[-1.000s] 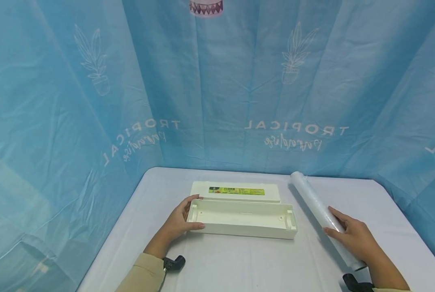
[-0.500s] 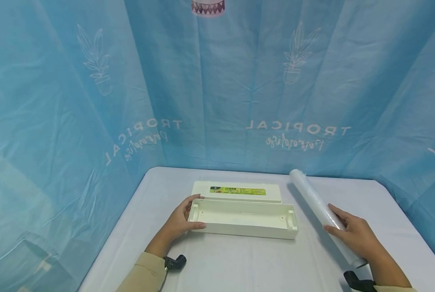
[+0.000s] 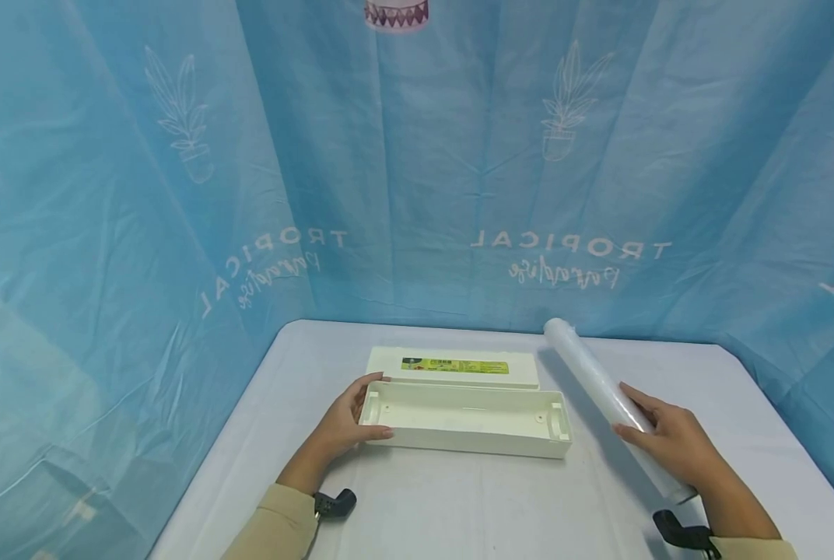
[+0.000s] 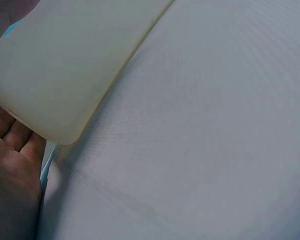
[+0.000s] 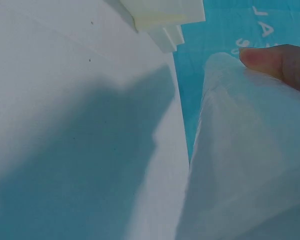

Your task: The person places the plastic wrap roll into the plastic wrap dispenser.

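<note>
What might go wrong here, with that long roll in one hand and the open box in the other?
The right hand grips the long clear plastic-wrap roll near its lower end only, so the raised far end could dip or swing into the open cream plastic box. The left hand steadies just one end of the box, so a knock might pivot it across the white table.

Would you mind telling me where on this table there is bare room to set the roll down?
The widest bare patch is the near strip of the table, between the open cream box and the front edge. Another lies far right, beyond the cling-film roll. It is crowded mid-table: left hand at the box's end, right hand gripping the roll.
</note>
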Demonstrator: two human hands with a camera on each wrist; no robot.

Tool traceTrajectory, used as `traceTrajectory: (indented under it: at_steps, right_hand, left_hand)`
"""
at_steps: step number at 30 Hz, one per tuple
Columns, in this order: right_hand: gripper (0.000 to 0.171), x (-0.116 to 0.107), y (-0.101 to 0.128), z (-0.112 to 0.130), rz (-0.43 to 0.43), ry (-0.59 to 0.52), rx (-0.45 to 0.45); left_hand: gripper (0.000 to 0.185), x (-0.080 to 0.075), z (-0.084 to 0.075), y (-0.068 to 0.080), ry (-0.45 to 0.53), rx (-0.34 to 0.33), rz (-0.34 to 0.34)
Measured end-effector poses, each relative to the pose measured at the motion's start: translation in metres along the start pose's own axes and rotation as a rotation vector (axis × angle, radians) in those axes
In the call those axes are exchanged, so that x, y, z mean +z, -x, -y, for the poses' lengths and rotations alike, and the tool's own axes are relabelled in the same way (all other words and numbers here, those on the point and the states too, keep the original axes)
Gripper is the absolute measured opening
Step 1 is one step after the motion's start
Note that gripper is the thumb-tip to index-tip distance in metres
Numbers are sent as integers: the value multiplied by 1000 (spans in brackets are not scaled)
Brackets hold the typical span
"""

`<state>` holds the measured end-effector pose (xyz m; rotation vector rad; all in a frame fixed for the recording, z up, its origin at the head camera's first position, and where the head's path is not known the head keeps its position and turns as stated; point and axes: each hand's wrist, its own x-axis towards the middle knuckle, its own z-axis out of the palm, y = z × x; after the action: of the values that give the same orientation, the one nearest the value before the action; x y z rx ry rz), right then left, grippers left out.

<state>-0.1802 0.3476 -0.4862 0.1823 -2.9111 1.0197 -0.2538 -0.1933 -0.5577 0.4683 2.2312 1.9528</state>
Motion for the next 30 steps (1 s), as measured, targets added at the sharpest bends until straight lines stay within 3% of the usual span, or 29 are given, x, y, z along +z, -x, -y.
traceTrajectory:
  at_steps: [24, 30]
  right_hand:
    - [76, -7, -19, 17, 10, -21, -165]
    - [76, -10, -22, 22, 27, -28, -171]
  left_hand:
    - [109, -1, 1, 0, 10, 1, 12]
    - [109, -1, 0, 1, -17, 9, 16]
